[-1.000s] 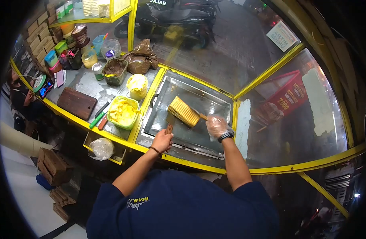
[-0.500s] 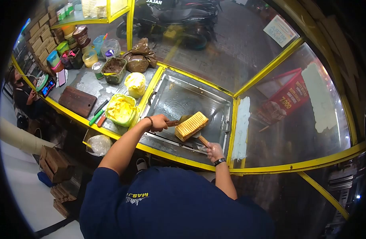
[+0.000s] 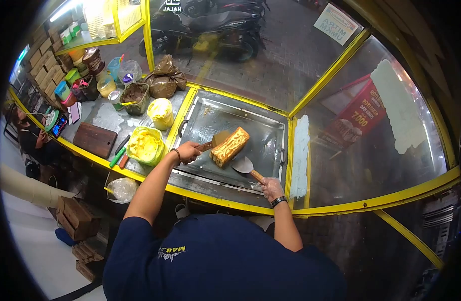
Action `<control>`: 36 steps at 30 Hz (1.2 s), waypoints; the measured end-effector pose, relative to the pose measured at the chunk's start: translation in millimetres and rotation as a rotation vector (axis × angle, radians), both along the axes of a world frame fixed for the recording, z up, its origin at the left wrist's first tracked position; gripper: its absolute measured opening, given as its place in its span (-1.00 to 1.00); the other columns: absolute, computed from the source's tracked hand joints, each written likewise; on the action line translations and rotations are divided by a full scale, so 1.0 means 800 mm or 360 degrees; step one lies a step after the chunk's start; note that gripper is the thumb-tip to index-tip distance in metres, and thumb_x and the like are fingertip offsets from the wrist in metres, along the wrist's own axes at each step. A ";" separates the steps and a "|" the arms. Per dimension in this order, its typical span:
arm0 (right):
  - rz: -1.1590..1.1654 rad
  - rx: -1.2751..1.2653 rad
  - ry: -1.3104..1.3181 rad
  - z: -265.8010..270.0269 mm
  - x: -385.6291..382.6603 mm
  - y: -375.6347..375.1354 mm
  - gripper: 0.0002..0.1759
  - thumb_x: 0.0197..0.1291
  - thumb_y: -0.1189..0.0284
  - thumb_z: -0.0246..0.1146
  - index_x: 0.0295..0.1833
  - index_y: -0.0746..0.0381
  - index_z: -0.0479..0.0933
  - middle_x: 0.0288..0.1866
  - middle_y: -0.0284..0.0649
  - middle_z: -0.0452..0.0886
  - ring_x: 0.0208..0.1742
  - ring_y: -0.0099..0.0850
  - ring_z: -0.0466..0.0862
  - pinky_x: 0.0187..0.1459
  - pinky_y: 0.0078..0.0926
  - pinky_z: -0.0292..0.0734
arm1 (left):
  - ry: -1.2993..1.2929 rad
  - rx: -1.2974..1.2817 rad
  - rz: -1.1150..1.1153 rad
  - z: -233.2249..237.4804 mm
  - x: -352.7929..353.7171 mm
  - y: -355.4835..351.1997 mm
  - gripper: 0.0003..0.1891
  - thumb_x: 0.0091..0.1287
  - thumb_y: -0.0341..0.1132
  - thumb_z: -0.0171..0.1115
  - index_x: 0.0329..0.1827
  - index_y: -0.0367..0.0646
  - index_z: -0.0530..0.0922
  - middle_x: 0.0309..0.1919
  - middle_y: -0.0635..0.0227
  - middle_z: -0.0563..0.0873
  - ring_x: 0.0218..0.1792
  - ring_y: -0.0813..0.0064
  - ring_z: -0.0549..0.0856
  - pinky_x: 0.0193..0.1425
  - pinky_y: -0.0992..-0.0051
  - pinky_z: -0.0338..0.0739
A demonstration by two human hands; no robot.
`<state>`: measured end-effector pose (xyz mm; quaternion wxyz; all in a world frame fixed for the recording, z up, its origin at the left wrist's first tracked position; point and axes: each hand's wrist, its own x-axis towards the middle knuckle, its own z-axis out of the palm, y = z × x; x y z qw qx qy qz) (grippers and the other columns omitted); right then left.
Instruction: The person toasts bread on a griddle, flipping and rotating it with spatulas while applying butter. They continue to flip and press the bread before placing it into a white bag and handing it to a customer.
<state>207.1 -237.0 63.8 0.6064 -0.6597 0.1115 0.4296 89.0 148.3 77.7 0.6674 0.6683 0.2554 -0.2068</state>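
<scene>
A toasted loaf of bread (image 3: 231, 146) lies on the flat metal griddle (image 3: 200, 123), its browned, patchy face upward. My left hand (image 3: 189, 151) is closed around the wooden handle of a scraper (image 3: 220, 137), whose blade is against the loaf's left side. In a clear plastic glove, my right hand (image 3: 272, 188) grips the wooden handle of a spatula (image 3: 242, 165). That flat metal blade is just to the right of the loaf's near end, apart from it, over the griddle.
Left of the griddle are a tub of yellow spread (image 3: 145, 145), a yellow bucket (image 3: 161, 114), a tub of brown spread (image 3: 134, 98), a cutting board (image 3: 94, 140) and a green-handled knife (image 3: 119, 152). Yellow-framed glass panels enclose the far and right sides. A person (image 3: 32, 135) is at far left.
The loaf has turned over, from its ridged face to a browned face upward. The right spatula has come away from it. The view has shifted slightly.
</scene>
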 end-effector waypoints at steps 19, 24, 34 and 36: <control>0.0019 0.0171 -0.0233 -0.058 -0.003 0.076 -0.73 0.26 0.28 0.27 -0.37 0.23 0.47 -0.64 -0.44 0.39 -0.74 -0.66 0.30 -0.75 -0.68 0.15 | -0.0073 0.0231 -0.0174 0.004 0.017 0.004 -0.83 0.21 -0.38 0.19 -0.13 -0.09 0.57 -0.65 0.46 0.49 -0.71 0.62 0.43 -0.70 0.53 0.28; -0.0113 0.0174 -0.0389 -0.018 -0.019 0.069 -0.77 0.30 0.34 0.22 -0.39 0.21 0.49 -0.63 -0.42 0.41 -0.69 -0.63 0.33 -0.70 -0.61 0.18 | -0.0158 -0.0126 -0.0096 -0.004 -0.009 -0.044 -0.67 0.29 -0.40 0.13 0.12 0.01 0.50 -0.63 0.51 0.43 -0.74 0.66 0.35 -0.73 0.57 0.22; 0.0162 0.0210 -0.0943 0.133 -0.013 0.106 -0.73 0.32 0.37 0.16 -0.47 0.17 0.45 -0.67 -0.50 0.32 -0.70 -0.74 0.28 -0.71 -0.75 0.08 | -0.0907 0.0203 0.0065 0.112 -0.082 -0.038 -0.74 0.30 -0.32 0.15 0.02 -0.19 0.48 -0.55 0.48 0.45 -0.56 0.67 0.44 -0.51 0.56 0.37; 0.0169 0.0105 -0.0874 0.190 -0.049 0.152 -0.76 0.34 0.36 0.16 -0.41 0.18 0.44 -0.65 -0.50 0.30 -0.69 -0.76 0.26 -0.73 -0.79 0.08 | -0.0894 0.0121 0.0110 0.163 -0.114 0.000 -0.85 0.31 -0.32 0.14 -0.15 -0.17 0.45 -0.58 0.51 0.43 -0.61 0.70 0.39 -0.56 0.58 0.32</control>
